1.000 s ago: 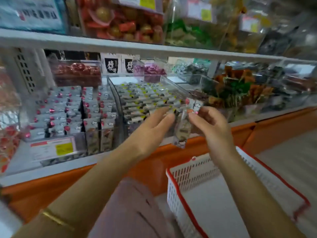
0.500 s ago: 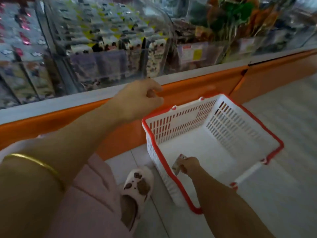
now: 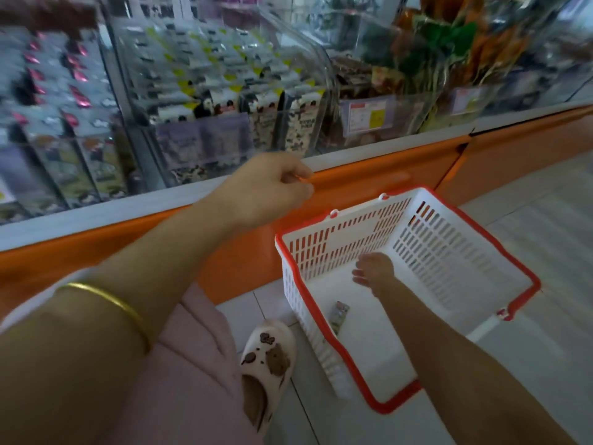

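Note:
A white shopping basket with a red rim [image 3: 455, 216] stands on the tiled floor by the orange shelf base. One small snack packet [image 3: 339, 315] lies on its bottom near the left wall. My right hand [image 3: 374, 270] hovers inside the basket above the packet, fingers spread and holding nothing. My left hand [image 3: 272, 187] hangs in front of the shelf edge with fingers loosely curled, holding nothing. A gold bangle sits on my left forearm.
Clear plastic bins of small packets [image 3: 224, 91] line the shelf above the orange base [image 3: 369, 181]. A price label [image 3: 367, 115] hangs on one bin. My slipper with a bear face [image 3: 268, 358] stands left of the basket.
My right hand carried the packet from the shelf down into the basket and let it go. The left hand dropped from the bin to the shelf edge. My view tilted down.

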Available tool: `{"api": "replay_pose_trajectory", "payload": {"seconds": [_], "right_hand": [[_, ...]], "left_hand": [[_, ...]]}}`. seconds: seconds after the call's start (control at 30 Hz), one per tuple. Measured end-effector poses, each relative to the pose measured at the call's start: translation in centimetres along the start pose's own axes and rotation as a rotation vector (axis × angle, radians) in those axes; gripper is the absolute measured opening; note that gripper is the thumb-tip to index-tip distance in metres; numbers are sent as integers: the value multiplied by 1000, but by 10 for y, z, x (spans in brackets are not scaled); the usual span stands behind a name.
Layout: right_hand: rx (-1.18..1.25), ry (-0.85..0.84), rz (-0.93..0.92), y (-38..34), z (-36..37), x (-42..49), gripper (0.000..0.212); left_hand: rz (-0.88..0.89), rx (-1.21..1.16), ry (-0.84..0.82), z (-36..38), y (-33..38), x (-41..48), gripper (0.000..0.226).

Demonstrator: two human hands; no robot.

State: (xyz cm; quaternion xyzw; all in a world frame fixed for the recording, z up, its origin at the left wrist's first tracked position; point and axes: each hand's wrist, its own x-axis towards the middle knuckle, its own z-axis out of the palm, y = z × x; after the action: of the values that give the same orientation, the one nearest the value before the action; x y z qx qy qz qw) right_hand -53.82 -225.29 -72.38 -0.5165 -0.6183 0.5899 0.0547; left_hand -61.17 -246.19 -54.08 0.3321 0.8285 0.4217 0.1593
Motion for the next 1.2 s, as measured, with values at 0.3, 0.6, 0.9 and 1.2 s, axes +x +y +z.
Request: {"api": "replay_pose_trajectory", "payload": {"seconds": [0.3, 0.6, 0.9, 1.2], "right_hand": [[44, -424, -998, -178, 59, -181, 14], [-748, -340, -1433, -225, 164, -254, 13], [-1171, -110, -1526, -226, 186, -242, 15], [-815, -303, -1490, -228, 180, -230, 8]], "left_hand": [[96, -121, 347, -94, 13, -52, 14], [-32, 397, 712, -176, -73, -100, 25], [26, 834, 570, -181, -93, -71, 34], [31, 739, 599, -184, -95, -68, 34]]}}
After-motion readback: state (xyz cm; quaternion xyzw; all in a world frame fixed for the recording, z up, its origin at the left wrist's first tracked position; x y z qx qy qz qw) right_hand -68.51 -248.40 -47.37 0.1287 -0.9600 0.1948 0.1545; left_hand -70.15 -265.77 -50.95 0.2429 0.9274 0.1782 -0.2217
